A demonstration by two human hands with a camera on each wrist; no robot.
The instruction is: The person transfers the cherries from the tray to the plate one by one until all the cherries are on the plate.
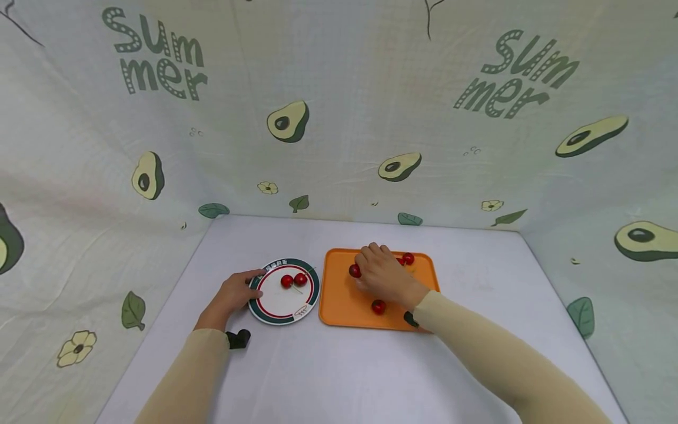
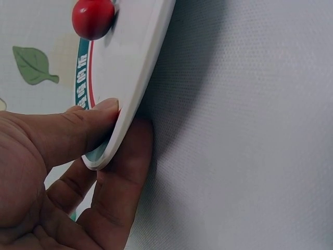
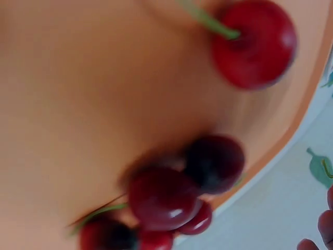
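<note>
My left hand grips the left rim of a round plate, white with a green and red border. In the left wrist view the thumb lies over the rim with fingers beneath it. Two red cherries lie on the plate; one cherry shows close up. Over the orange tray, my right hand has curled fingers and pinches a dark red cherry at thumb and index finger. Only a few fingertips enter the right wrist view's edge, so the pinch is hidden there.
A cherry lies near the tray's front, below the right hand. More cherries cluster at its far right, some dark, some with green stems. Plate and tray stand side by side on a white table before an avocado-printed cloth.
</note>
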